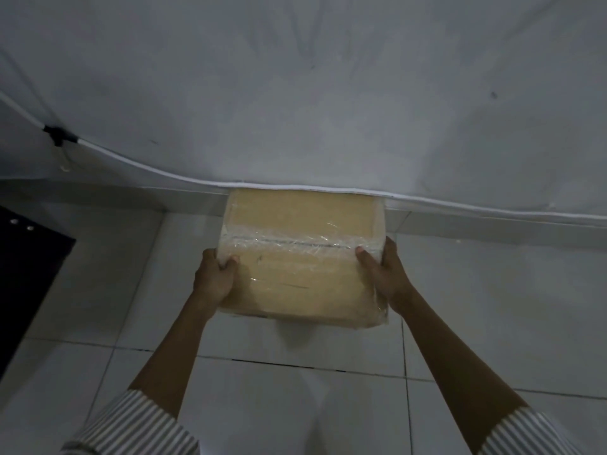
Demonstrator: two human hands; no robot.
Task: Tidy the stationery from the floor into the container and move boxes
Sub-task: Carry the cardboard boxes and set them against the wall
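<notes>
Dim, soft focus, wide-angle edge curvature

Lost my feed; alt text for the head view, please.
The left hand and right hand grip the sides of a tape-wrapped cardboard box whose far end meets the hem of a white fabric cover. White floor tiles lie below.

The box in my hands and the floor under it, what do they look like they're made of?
The box looks like matte tan cardboard, with crinkled glossy clear tape across its seam. The floor looks like glazed white tile: dark grout lines, soft sheen.
</notes>
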